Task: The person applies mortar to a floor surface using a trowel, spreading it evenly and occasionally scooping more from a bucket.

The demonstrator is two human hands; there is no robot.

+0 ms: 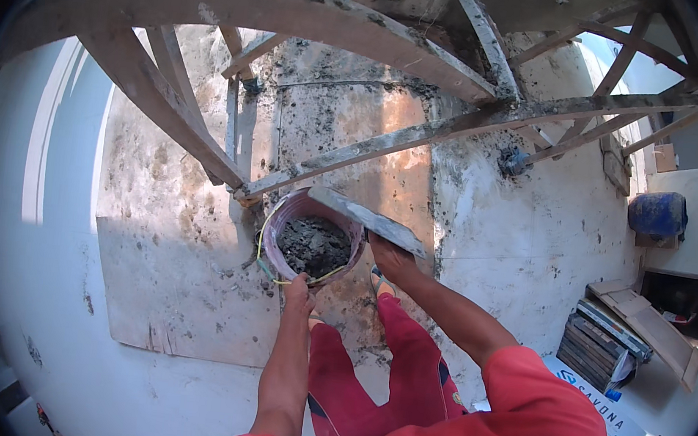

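Your left hand (301, 285) pinches the mortar-filled bucket (313, 244) rim, right hand (387, 256) grips the plank (370, 218): a slip likely tips it.

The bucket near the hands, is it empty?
No, the bucket holds dark grey wet mortar that fills much of its inside.

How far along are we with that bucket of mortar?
Done: the bucket already holds grey mortar, about half full. In hand: the left hand reaches its near rim, and the right hand grips a flat board lying across its top. Left: the bucket sits unlifted on the stained floor.
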